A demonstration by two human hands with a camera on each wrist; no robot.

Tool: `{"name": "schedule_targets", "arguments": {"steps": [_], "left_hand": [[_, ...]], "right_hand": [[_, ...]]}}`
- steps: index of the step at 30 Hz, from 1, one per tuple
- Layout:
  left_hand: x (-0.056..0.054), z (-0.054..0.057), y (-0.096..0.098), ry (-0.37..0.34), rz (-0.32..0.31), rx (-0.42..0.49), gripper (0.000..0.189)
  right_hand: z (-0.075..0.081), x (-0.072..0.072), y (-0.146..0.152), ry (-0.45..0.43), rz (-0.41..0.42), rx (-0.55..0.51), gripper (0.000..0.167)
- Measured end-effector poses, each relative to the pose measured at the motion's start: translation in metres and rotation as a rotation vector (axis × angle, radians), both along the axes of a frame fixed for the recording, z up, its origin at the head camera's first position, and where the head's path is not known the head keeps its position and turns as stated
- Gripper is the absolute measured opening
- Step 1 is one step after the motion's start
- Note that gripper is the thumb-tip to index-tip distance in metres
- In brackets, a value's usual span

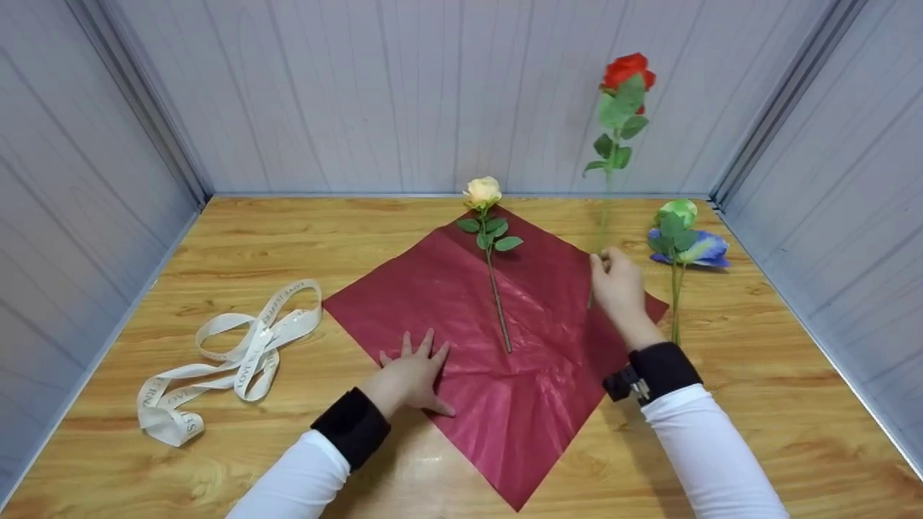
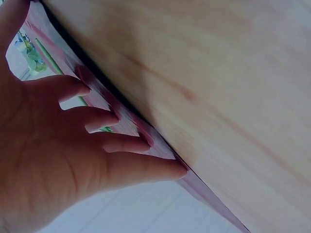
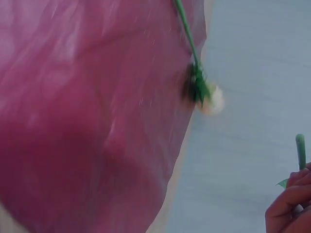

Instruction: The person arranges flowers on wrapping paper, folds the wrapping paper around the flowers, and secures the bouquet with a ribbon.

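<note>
A dark red sheet of wrapping paper (image 1: 447,288) lies on the table with one corner toward me. On it rests a cream rose (image 1: 483,193), its stem (image 1: 497,303) pointing toward me. My right hand (image 1: 620,285) pinches a red rose (image 1: 626,74) by the lower stem, holding it upright over the paper's right side. In the right wrist view the cut stem end (image 3: 301,145) pokes out past the fingers. With fingers spread, my left hand (image 1: 411,378) rests on the paper's lower left edge; in the left wrist view its fingertips (image 2: 177,168) touch the sheet near that edge.
A white printed ribbon (image 1: 256,346) lies loosely looped on the left. To the right of the paper are a green flower (image 1: 678,213) and a blue flower (image 1: 703,249), stems toward me. Grey panel walls (image 1: 404,94) bound the wooden table (image 1: 779,404) at back and sides.
</note>
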State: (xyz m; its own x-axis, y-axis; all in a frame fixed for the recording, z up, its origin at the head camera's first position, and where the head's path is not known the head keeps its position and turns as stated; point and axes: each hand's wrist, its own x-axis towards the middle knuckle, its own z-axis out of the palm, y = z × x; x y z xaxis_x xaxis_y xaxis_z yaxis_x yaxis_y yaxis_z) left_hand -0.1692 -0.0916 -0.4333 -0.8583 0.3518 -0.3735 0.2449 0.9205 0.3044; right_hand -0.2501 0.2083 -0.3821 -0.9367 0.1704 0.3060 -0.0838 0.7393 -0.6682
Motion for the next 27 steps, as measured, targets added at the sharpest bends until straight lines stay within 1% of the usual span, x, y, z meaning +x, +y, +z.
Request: {"name": "schedule_targets", "arguments": {"steps": [4, 8, 12, 15, 21, 27], "left_hand": [[0.0, -0.001, 0.001, 0.009, -0.001, -0.005, 0.105], [0.001, 0.0, 0.002, 0.018, -0.003, -0.02, 0.105], [0.001, 0.0, 0.001, 0.014, -0.002, -0.024, 0.105], [0.001, 0.0, 0.001, 0.011, -0.002, -0.024, 0.105], [0.0, 0.0, 0.0, 0.008, -0.002, -0.018, 0.105], [0.001, 0.001, 0.001, 0.012, 0.0, -0.012, 0.105]], "right_hand": [[-0.004, 0.003, -0.022, 0.012, 0.047, 0.007, 0.025], [-0.014, 0.005, -0.039, 0.028, 0.09, 0.035, 0.02], [-0.025, 0.008, -0.051, 0.016, 0.129, 0.07, 0.018], [-0.032, 0.011, -0.058, -0.019, 0.146, 0.087, 0.017], [-0.045, 0.014, -0.068, -0.13, 0.16, 0.125, 0.018], [-0.052, 0.016, -0.073, -0.21, 0.186, 0.14, 0.018]]}}
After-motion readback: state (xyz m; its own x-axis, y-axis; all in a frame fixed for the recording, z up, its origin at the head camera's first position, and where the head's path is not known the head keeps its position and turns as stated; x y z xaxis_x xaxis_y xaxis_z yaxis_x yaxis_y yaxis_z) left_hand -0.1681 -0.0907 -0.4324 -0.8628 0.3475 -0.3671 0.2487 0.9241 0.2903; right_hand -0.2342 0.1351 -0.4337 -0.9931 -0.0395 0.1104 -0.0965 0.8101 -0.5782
